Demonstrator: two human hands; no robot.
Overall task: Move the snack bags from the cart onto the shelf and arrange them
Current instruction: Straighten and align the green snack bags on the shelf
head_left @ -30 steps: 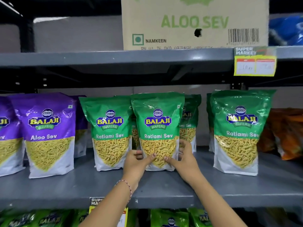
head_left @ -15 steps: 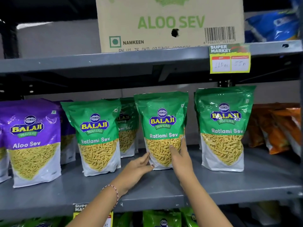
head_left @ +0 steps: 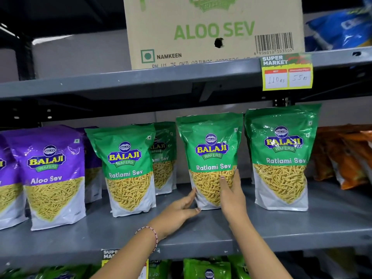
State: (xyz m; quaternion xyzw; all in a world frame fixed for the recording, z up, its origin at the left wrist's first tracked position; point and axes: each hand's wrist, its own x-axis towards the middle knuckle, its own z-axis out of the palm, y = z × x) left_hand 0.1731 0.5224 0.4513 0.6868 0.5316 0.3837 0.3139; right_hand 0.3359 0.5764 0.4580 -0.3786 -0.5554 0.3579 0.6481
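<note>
A green Ratlami Sev bag [head_left: 211,150] stands upright on the grey shelf [head_left: 302,228], mid-row. My left hand [head_left: 181,208] pinches its lower left corner, fingers along the side and thumb at the front base. My right hand [head_left: 231,194] lies on its lower right front, fingers wrapped around the edge. Another green bag [head_left: 126,168] stands to the left with one more [head_left: 164,158] behind it. A further green bag [head_left: 281,158] stands close on the right. No cart is in view.
Purple Aloo Sev bags [head_left: 52,174] fill the shelf's left end and orange bags [head_left: 346,158] lie at the right. The upper shelf holds an Aloo Sev carton [head_left: 213,31], a blue bag [head_left: 342,27] and a yellow price tag [head_left: 286,74]. More green bags [head_left: 207,268] sit below.
The held green bag has slid right, away from the left bag and close to the right one. Both hands went with it, and my view shifted right.
</note>
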